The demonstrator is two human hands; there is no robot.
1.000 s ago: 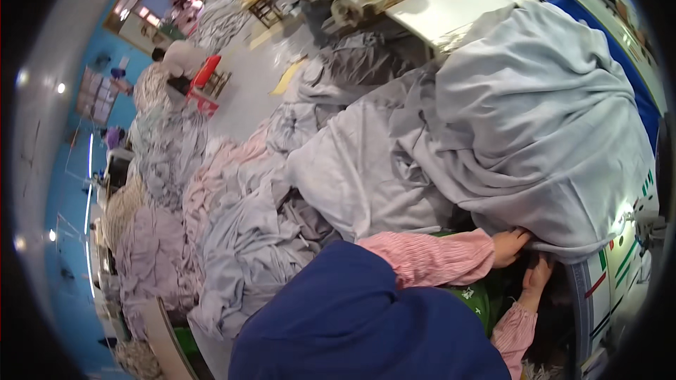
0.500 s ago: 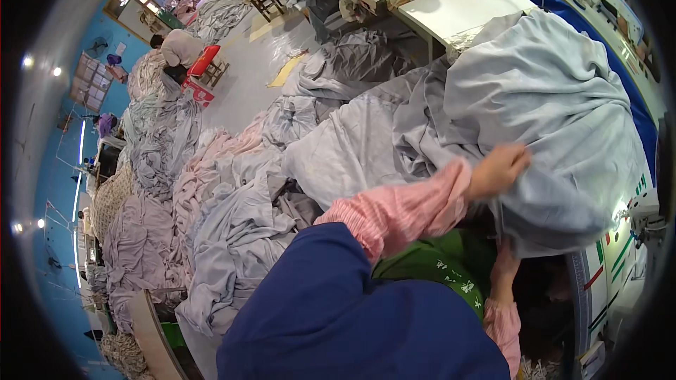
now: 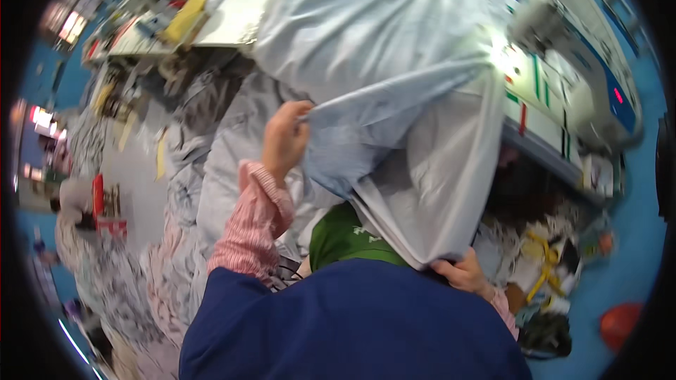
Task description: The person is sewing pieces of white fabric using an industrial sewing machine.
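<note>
A large light-grey cloth (image 3: 451, 162) hangs off the sewing table and stretches between my two hands. My left hand (image 3: 285, 137) is closed on its upper left edge, the arm raised in a pink striped sleeve. Low on the right, near my body, my right hand (image 3: 465, 272) pinches the cloth's lower corner. The cloth's far part runs up to the lit sewing machine (image 3: 542, 24), where its edge lies near the lamp; the needle area is lost in glare. More pale cloth (image 3: 352, 21) is heaped on the table behind.
Piles of grey and pink cloth (image 3: 127, 295) cover the floor at the left. A white table (image 3: 243, 7) with a yellow box (image 3: 186, 17) stands at the back left. Scraps and yellow strips (image 3: 542, 267) lie below the machine, beside a red object (image 3: 620, 325). A person (image 3: 76, 197) sits far left.
My view has swung right toward the sewing machine. The cloth is now spread taut between my hands; my left hand has moved away to the left, and the right one shows gripping the corner.
</note>
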